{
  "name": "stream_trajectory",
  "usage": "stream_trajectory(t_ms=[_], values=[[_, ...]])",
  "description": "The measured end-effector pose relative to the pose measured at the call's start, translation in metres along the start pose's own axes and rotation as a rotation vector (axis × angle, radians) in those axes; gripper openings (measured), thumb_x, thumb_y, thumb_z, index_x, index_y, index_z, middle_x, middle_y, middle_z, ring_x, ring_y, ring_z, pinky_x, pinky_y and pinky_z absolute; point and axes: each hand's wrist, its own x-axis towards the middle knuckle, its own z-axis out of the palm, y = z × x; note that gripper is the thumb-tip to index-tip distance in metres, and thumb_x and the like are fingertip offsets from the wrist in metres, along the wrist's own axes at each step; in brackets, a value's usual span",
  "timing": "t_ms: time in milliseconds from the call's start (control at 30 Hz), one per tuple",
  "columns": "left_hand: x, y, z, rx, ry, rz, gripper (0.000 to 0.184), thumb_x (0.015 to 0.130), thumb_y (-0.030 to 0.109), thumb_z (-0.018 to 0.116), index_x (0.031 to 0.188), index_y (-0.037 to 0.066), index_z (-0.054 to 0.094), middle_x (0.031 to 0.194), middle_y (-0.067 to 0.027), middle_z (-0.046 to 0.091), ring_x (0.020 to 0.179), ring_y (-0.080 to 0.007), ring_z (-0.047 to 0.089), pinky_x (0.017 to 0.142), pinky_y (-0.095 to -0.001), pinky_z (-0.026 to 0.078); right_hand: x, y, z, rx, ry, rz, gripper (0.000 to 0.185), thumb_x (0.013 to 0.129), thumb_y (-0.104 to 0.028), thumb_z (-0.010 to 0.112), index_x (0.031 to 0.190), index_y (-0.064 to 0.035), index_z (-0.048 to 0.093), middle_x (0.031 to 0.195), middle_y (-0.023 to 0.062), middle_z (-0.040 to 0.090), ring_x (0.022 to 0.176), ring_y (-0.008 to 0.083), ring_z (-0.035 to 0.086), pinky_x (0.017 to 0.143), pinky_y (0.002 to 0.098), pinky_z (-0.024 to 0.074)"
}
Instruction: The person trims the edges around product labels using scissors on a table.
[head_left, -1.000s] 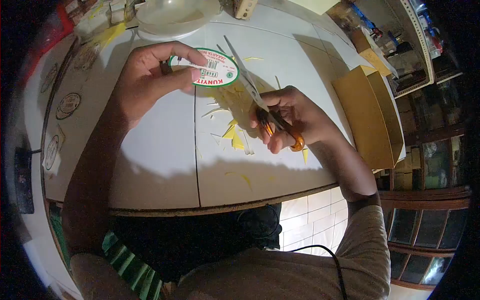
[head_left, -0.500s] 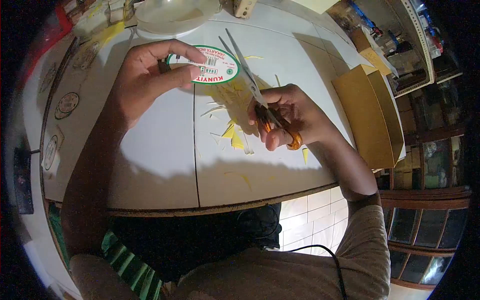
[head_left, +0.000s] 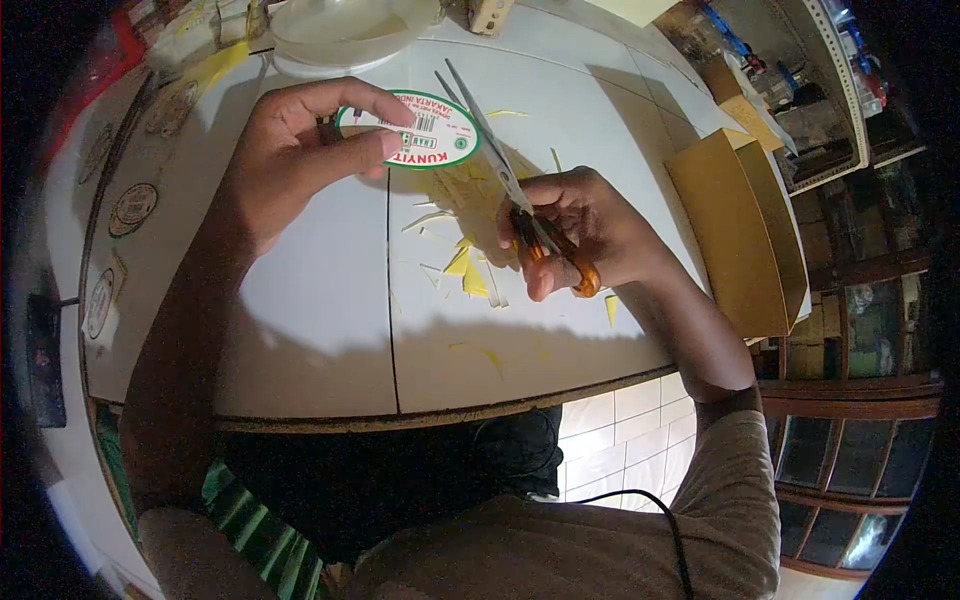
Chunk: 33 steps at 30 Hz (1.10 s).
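My left hand (head_left: 310, 145) pinches an oval label (head_left: 450, 138) between thumb and fingers. The label is white with a green border and red print reading KUNYIT, upside down to me. My right hand (head_left: 590, 225) grips scissors (head_left: 507, 178) with orange-brown handles. Their blades point up and to the left, slightly apart, alongside the label's right edge; whether they touch it I cannot tell. Yellow and white paper scraps (head_left: 472, 278) lie on the white tabletop (head_left: 310, 330) below the scissors, partly in the shadow of my hands.
A pale round bowl (head_left: 345, 35) stands at the back. An open cardboard box (head_left: 735, 235) is on the right, near a metal rack (head_left: 845, 90). Oval labels (head_left: 133, 210) lie at the left. The table's front edge (head_left: 400, 420) runs close to my body.
The scissor blades have drawn closer together, and the handles have shifted slightly in my right hand. My left hand and the label have barely moved.
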Motion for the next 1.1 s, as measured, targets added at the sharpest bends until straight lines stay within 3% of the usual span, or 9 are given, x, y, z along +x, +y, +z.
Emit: stream_trajectory(t_ms=[133,200,333,500,833,1033,1100], values=[[0.0,-0.001,-0.001,-0.01,0.006,0.012,0.02,0.081,0.012,0.067,0.099,0.003,0.063,0.102,-0.0068,0.063,0.088,-0.0116,0.059,0.07,-0.0246,0.049,0.0,0.005,0.0,0.029,0.049,-0.062,0.058,0.056,-0.032,0.09,0.09,0.0041,0.06,0.071,0.0031,0.06,0.061,0.0064,0.056,0.054,0.019,0.0427],[0.0,-0.001,-0.001,0.009,0.006,-0.005,0.02,0.081,0.012,0.066,0.099,0.003,0.063,0.101,-0.0066,0.063,0.087,-0.0114,0.058,0.07,-0.0246,0.049,-0.001,0.0,-0.002,-0.025,-0.011,0.01,0.059,0.055,-0.029,0.09,0.092,0.0055,0.06,0.08,0.0054,0.061,0.062,0.0078,0.057,0.056,0.0201,0.0446],[0.0,-0.001,-0.002,0.004,0.009,-0.001,0.02,0.081,0.011,0.066,0.099,0.003,0.063,0.101,-0.0063,0.063,0.086,-0.0113,0.058,0.07,-0.0244,0.048,0.0,0.006,0.001,0.011,0.027,-0.044,0.058,0.055,-0.029,0.09,0.092,0.0054,0.06,0.08,0.0052,0.061,0.062,0.0073,0.057,0.056,0.02,0.0443],[0.0,-0.001,-0.001,0.0,0.019,0.005,0.019,0.082,0.011,0.066,0.099,0.003,0.063,0.102,-0.0064,0.063,0.085,-0.0111,0.058,0.07,-0.0243,0.047,0.0,0.001,0.001,-0.01,0.02,-0.051,0.057,0.056,-0.034,0.09,0.087,0.0025,0.06,0.065,0.0007,0.058,0.06,0.0051,0.053,0.054,0.0191,0.04],[0.0,-0.002,-0.001,0.004,0.017,0.002,0.019,0.082,0.012,0.066,0.099,0.003,0.063,0.102,-0.0065,0.063,0.086,-0.0115,0.058,0.07,-0.0247,0.047,0.0,0.001,0.0,-0.054,0.036,-0.032,0.059,0.055,-0.037,0.09,0.086,0.0023,0.06,0.066,0.0007,0.057,0.059,0.0048,0.051,0.052,0.0194,0.0381],[0.0,-0.002,-0.001,-0.007,0.003,0.004,0.02,0.081,0.012,0.066,0.098,0.002,0.063,0.102,-0.0071,0.063,0.085,-0.0117,0.058,0.069,-0.0244,0.047,0.0,0.005,0.0,-0.064,0.048,-0.095,0.058,0.054,-0.035,0.09,0.087,0.0026,0.06,0.068,0.0026,0.06,0.06,0.0058,0.054,0.053,0.0195,0.0418],[0.0,-0.003,-0.001,-0.017,0.013,0.011,0.02,0.081,0.011,0.066,0.099,0.002,0.063,0.102,-0.0072,0.063,0.084,-0.0115,0.058,0.069,-0.0243,0.047,-0.001,-0.004,-0.001,-0.019,-0.002,-0.003,0.057,0.053,-0.031,0.091,0.086,0.0029,0.06,0.069,0.0033,0.061,0.061,0.006,0.056,0.054,0.0193,0.0427]])
